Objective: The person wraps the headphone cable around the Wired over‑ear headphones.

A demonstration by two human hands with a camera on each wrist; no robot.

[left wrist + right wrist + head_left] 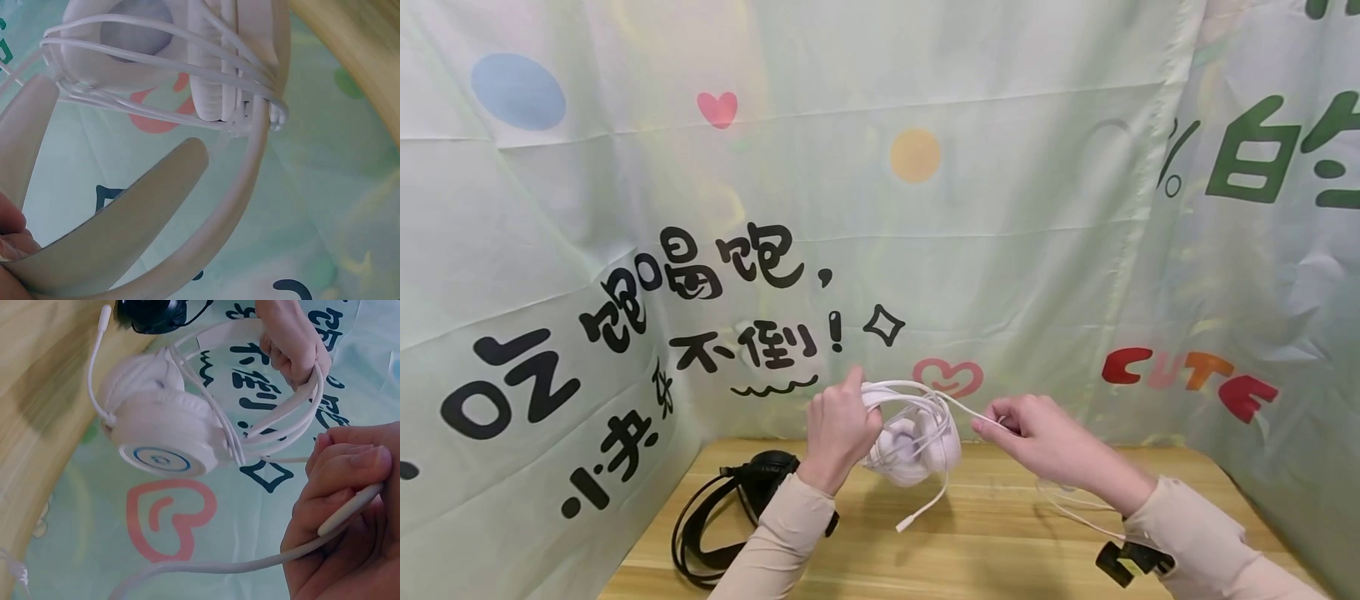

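A white headset (943, 446) hangs just above the table, its microphone boom (925, 508) pointing down. My left hand (844, 429) grips it by the headband, whose white bands (125, 231) show in the left wrist view. Several turns of white cable (162, 59) cross the ear cups and pass round them. To the right, my right hand (1045, 433) holds the cable's free stretch, drawn out from the headset. In the right wrist view its curled fingers (337, 469) close round the cord (212, 567), and the ear cup (165, 434) shows a blue ring.
On the left of the wooden table (1000, 542) lies a black headset (767, 475) with its black cord. More white cable (1078, 508) trails on the table beneath my right forearm. A printed cloth backdrop (1022, 275) stands behind the table and at both sides.
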